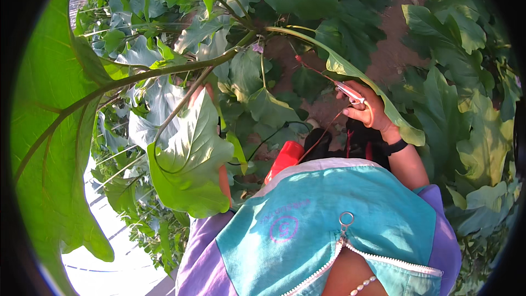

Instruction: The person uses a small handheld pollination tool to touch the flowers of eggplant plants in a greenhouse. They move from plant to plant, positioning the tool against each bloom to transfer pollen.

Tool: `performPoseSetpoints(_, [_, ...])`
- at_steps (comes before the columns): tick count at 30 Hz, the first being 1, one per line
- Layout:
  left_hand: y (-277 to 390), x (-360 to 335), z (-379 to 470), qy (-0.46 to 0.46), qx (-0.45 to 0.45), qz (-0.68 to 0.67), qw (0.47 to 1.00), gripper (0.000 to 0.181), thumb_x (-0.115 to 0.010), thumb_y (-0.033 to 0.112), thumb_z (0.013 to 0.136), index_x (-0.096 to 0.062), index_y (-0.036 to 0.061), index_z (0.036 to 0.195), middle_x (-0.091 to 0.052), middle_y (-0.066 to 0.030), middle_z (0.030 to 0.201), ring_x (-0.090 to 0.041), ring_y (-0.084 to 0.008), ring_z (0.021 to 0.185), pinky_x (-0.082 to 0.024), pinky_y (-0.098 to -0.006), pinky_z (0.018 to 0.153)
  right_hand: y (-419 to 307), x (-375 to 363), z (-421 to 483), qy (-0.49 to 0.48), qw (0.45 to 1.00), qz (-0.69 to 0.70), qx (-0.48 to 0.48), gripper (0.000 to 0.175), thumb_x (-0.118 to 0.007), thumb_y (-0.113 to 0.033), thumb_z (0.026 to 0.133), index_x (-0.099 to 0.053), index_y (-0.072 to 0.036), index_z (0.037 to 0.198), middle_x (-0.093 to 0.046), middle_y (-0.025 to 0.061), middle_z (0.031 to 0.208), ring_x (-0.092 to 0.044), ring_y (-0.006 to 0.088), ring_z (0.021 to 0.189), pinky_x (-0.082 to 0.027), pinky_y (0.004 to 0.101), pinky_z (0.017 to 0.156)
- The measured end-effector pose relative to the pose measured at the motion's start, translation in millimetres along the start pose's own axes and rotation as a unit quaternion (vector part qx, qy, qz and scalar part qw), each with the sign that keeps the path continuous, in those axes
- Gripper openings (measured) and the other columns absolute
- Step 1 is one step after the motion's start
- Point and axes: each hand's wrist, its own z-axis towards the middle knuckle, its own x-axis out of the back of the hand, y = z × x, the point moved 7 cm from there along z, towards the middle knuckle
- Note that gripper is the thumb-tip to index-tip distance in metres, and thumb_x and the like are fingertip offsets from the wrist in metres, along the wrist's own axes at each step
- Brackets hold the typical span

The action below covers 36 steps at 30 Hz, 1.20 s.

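Observation:
My right hand (367,105) holds a pair of small scissors (352,93) with pale and orange handles, under a long drooping leaf (361,75). A thin red cord (322,137) rises from a red cylinder (286,157) at my waist to this hand. Beyond the hand it continues up to a small red bit (298,58) near the plant's stem. My left hand (196,95) is mostly hidden behind a large leaf (193,156); a little skin shows beside the branch, and whether it grips anything is hidden. The plant, apparently an eggplant, bears a purple flower (258,47).
A thick branch (164,70) crosses the left side to a very large, close leaf (49,123). More leafy plants (452,102) line the right, with bare soil (392,45) between. A black thin tube or cord (267,139) curves near my feet.

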Motion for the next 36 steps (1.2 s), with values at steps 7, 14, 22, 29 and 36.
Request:
performPoseSetpoints(7, [5.9,-42.4,11.7,0.005,0.091,-0.194,0.977,0.091,-0.078,0.024,0.078,-0.032,0.0011,0.153,-0.048,-0.0238,0.147,-0.053,-0.0436,0.127,-0.039,-0.0479,0.108,-18.1,12.9,14.0,-0.043,0.997,-0.068,-0.008,0.061,-0.076,-0.011,0.082,-0.055,-0.009,0.139,-0.059,-0.0058,0.111,-0.040,0.0026,0.079,-0.036,0.0168,0.068])
performPoseSetpoints(14, [-7.4,-41.5,-16.4,0.286,-0.016,-0.142,0.947,0.089,-0.076,0.018,0.079,-0.032,-0.0034,0.152,-0.045,-0.0274,0.148,-0.046,-0.0418,0.135,-0.039,-0.0438,0.111,-20.3,12.2,9.0,-0.073,0.996,-0.024,-0.035,0.064,-0.074,-0.008,0.082,-0.052,-0.008,0.142,-0.059,-0.0048,0.113,-0.038,0.0028,0.082,-0.035,0.0160,0.072])
performPoseSetpoints(22, [71.0,23.3,-20.8,0.299,-0.159,-0.407,0.848,0.054,-0.065,-0.001,0.081,-0.057,0.0028,0.134,-0.068,-0.0091,0.114,-0.066,-0.0209,0.097,-0.052,-0.0316,0.082,-51.6,-6.5,12.7,-0.143,0.988,-0.061,0.017,0.063,-0.073,-0.008,0.077,-0.052,0.000,0.137,-0.061,0.0068,0.119,-0.057,0.0172,0.116,-0.043,0.0336,0.104])
performPoseSetpoints(29, [95.1,53.0,-7.9,0.232,-0.282,-0.610,0.704,0.043,-0.059,-0.010,0.085,-0.060,-0.0001,0.127,-0.068,-0.0119,0.111,-0.068,-0.0152,0.093,-0.057,-0.0262,0.075,-107.3,-31.3,-3.1,-0.076,0.984,-0.120,0.106,0.061,-0.073,-0.014,0.076,-0.055,0.000,0.133,-0.063,0.0054,0.116,-0.057,0.0146,0.111,-0.042,0.0299,0.098])
performPoseSetpoints(36, [126.6,65.5,-42.7,0.217,-0.398,-0.413,0.790,0.035,-0.071,-0.001,0.073,-0.067,0.0010,0.107,-0.067,-0.0099,0.092,-0.066,-0.0212,0.078,-0.053,-0.0316,0.071,-130.3,-56.6,15.5,-0.043,0.967,-0.163,0.193,0.062,-0.074,-0.019,0.081,-0.054,0.001,0.136,-0.061,0.0118,0.132,-0.061,0.0279,0.117,-0.045,0.0401,0.105])
